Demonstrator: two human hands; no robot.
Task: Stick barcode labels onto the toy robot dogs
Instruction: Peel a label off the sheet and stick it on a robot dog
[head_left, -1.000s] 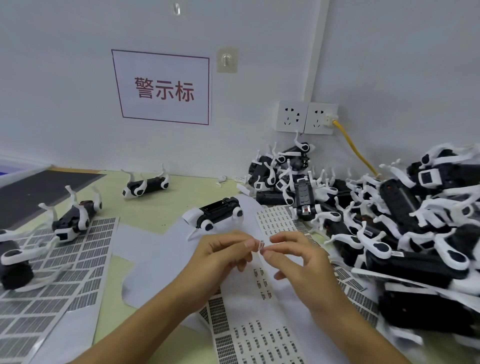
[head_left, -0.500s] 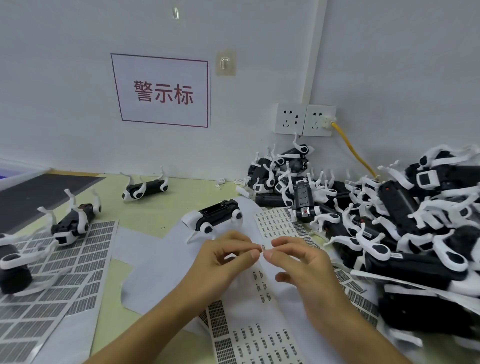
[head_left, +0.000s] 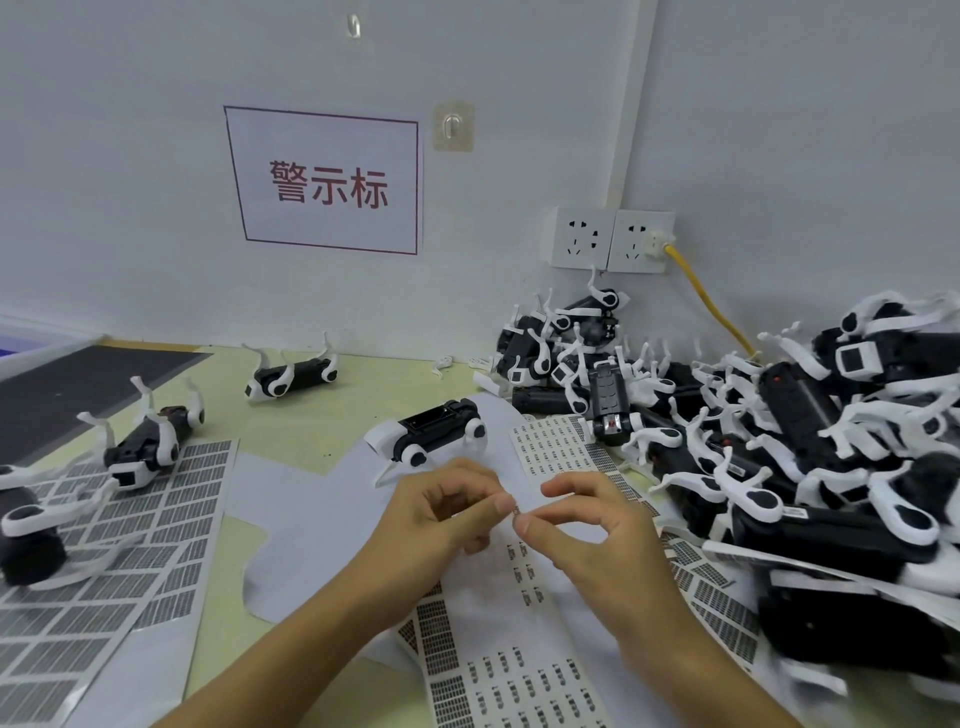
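The left hand (head_left: 441, 512) and the right hand (head_left: 597, 525) meet fingertip to fingertip, pinching one tiny barcode label (head_left: 516, 513) between them; it is too small to read. Under them lie label sheets (head_left: 509, 670). One toy dog (head_left: 431, 431) lies just behind, three more dogs at left, and a big pile of dogs (head_left: 779, 441) at right.

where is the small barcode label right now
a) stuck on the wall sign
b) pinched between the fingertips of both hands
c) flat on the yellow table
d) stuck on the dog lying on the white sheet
b: the small barcode label sits between the fingertips of the left hand and right hand, held above the label sheets, apart from the toy dog behind.
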